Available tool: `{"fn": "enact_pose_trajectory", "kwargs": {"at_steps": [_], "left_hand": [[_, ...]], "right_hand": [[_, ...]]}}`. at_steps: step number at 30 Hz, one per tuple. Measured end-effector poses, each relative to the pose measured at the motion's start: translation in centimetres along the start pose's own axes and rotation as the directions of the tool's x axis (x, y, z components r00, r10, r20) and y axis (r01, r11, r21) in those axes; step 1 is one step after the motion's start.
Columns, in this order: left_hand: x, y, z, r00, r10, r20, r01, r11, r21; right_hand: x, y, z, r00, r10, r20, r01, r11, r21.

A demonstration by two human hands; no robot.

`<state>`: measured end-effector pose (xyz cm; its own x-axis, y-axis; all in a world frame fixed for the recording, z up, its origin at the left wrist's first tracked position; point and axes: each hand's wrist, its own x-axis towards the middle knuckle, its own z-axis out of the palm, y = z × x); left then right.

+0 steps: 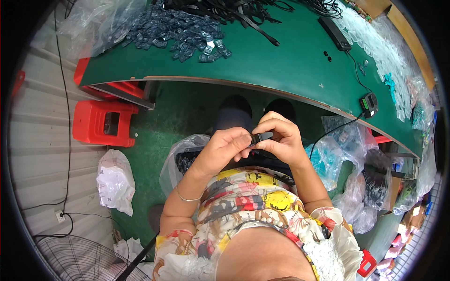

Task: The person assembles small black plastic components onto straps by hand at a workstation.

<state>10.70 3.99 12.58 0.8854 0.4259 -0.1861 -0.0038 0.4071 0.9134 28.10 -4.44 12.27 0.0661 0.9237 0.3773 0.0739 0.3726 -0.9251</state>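
Note:
Above my lap, both hands are close together around a small black piece (261, 136) with a flat, strap-like end; its exact kind cannot be made out. My left hand (225, 147) pinches it from one side, thumb on top. The fingers of my right hand (283, 140) are curled around its other side, thumb and fingertips pressed to it. Part of the piece is hidden by the fingers. On the green table (281, 65) ahead lies a heap of small clear bluish plastic parts (173, 30), with a tangle of black straps (243, 11) beside it.
A black power strip (334, 33) and a small black device (369, 104) with a cable lie on the table's right. Many clear plastic pieces (375, 51) cover its right end. Left stand a red stool (103, 122), a white bag (116, 182) and a fan (70, 257). Plastic bags (347, 140) hang right.

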Motion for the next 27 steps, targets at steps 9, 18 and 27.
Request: {"fn": "enact_pose_trajectory", "kwargs": {"at_steps": [9, 18, 27], "left_hand": [[1.0, 0.7, -1.3, 0.997, -0.08, 0.022, 0.077, 0.99, 0.118], [-1.4, -7.3, -7.6, 0.983, -0.153, -0.097, 0.161, 0.495, 0.854], [-2.2, -9.3, -6.5, 0.985, 0.163, -0.061, 0.009, 0.303, 0.953]], "right_hand": [[-0.5, 0.0, -2.6, 0.992, 0.123, -0.005, -0.123, 0.986, -0.109], [-7.5, 5.4, -5.0, 0.794, 0.544, 0.271, -0.273, 0.718, -0.64], [5.0, 1.5, -7.0, 0.991, 0.134, 0.01, -0.093, 0.739, -0.667]]}}
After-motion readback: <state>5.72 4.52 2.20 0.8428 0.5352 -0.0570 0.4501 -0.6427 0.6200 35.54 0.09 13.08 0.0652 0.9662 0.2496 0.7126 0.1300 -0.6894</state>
